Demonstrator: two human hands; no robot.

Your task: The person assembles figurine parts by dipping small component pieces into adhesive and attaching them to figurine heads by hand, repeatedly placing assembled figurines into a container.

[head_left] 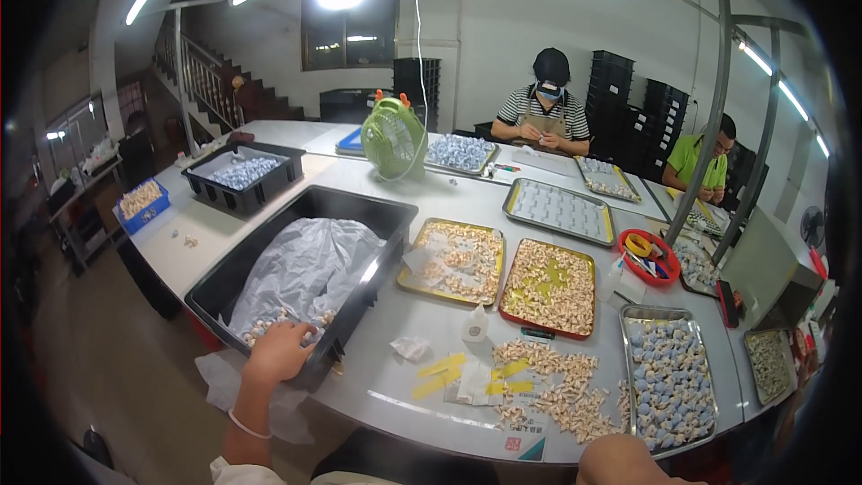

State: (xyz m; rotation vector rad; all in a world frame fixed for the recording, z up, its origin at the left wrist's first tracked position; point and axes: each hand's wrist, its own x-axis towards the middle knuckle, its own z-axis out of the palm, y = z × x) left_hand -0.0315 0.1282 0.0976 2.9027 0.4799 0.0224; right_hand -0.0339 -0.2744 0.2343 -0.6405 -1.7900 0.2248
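My left hand (280, 355) reaches into a large black bin (364, 301), its bent fingers lowered onto small pieces (262, 325) coloured cream and greyish blue, at the bin's near end; I cannot tell whether my fingertips are spread, pressed together or pinching a piece. Just beyond my grip, a crumpled whitish liner (310, 260) covers most of the bin. Judging by how things lie, the work is partway along: well to the right of my grip, a metal tray (672, 377) is crowded with blue-and-cream pieces that look further along, while plain cream pieces seem to be left, in a loose heap (557, 386) between that tray and my grip, in a red-rimmed tray (549, 287) beyond the heap, and in a yellow tray (452, 262) nearer my side. Farther beyond my grip, 2 co-workers sit at the table, their hands near their chests; what they hold is too small to make out. My right hand does not show, so its grip I cannot tell; a rounded patch of bare skin (620, 460) at the lower edge is probably that arm, cut off. The liner hides whatever lies under it, my own hand covers the pieces beneath my palm, and the picture's rim falls into darkness.
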